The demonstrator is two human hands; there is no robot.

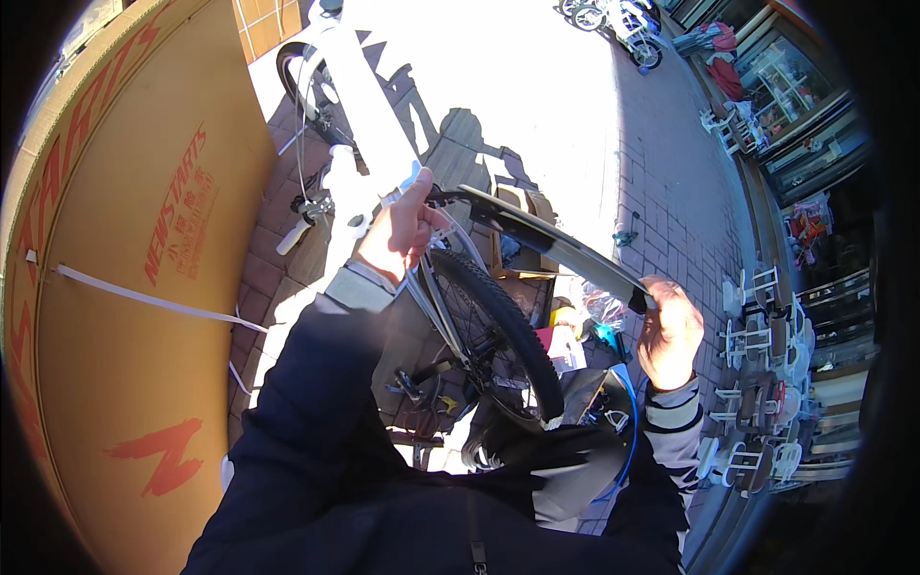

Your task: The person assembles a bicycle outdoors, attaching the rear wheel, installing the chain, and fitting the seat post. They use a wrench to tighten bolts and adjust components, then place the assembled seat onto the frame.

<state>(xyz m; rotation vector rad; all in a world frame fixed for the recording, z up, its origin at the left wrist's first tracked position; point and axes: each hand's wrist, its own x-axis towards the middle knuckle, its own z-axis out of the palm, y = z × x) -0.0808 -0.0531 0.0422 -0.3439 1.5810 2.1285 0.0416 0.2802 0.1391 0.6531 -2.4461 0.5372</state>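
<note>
A bicycle with a pale frame (369, 115) stands in front of me, its rear wheel (498, 331) nearest my body. My left hand (402, 230) is closed around the frame above that wheel, thumb pointing up; its fingertips are partly hidden. Over the tyre stretches a long, slightly curved mudguard (556, 244), dark with a silver-grey face. Its far end lies beside my left hand. The near right end is gripped by my right hand (671, 331), fingers wrapped round it. Gear and pedal parts (412, 383) show low beside the wheel.
A large brown carton (144, 259) with a loose white strap (163, 297) walls off the left. An opened cardboard box (522, 216), plastic wrap (604, 307) and small parts lie beyond the wheel. Several white-framed items (767, 383) line the right; small bikes (623, 29) stand far off.
</note>
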